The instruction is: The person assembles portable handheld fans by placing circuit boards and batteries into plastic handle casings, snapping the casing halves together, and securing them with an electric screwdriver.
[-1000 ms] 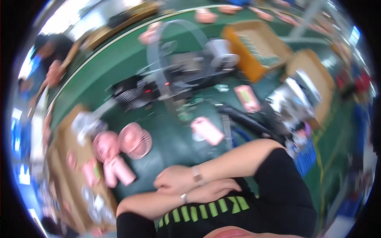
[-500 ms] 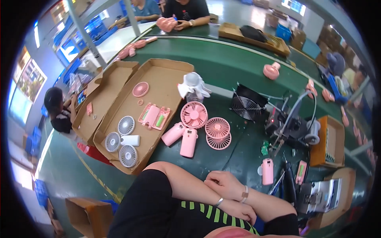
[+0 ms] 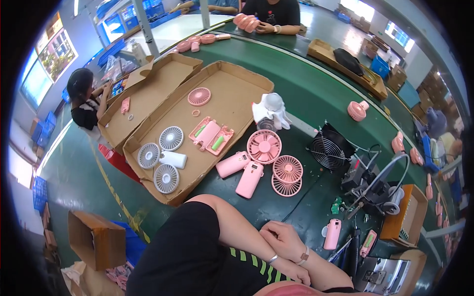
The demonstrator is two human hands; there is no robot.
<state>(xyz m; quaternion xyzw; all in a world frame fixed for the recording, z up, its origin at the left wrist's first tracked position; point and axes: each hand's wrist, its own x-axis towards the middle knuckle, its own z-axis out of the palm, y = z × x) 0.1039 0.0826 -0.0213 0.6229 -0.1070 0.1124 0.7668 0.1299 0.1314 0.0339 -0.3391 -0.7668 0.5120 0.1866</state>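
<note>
My forearms are crossed at the table's front edge. My right hand (image 3: 282,239), below a wrist with a brown-faced band, rests over my left forearm with its fingers curled in and nothing in them. My left hand (image 3: 295,272), past a silver bracelet, lies against my right forearm, its fingers partly visible, bent together and holding nothing I can see. Beyond them on the green table are two pink fan handles (image 3: 249,180), a pink fan head (image 3: 264,147) with exposed blades, and two pink fan grilles (image 3: 287,168). A pink handle casing (image 3: 332,234) lies to the right of my hands.
A shallow cardboard tray (image 3: 237,81) at left holds grey grilles (image 3: 171,138), a white handle and an opened pink casing (image 3: 219,140). At right stand a black fan (image 3: 332,148), a soldering fixture (image 3: 370,180) and a cardboard box (image 3: 412,212). Co-workers sit across and at left.
The whole view has shifted, so the table's things appear farther right and my arms slightly lower. My hands stay crossed; nothing was taken up or put down by them.
</note>
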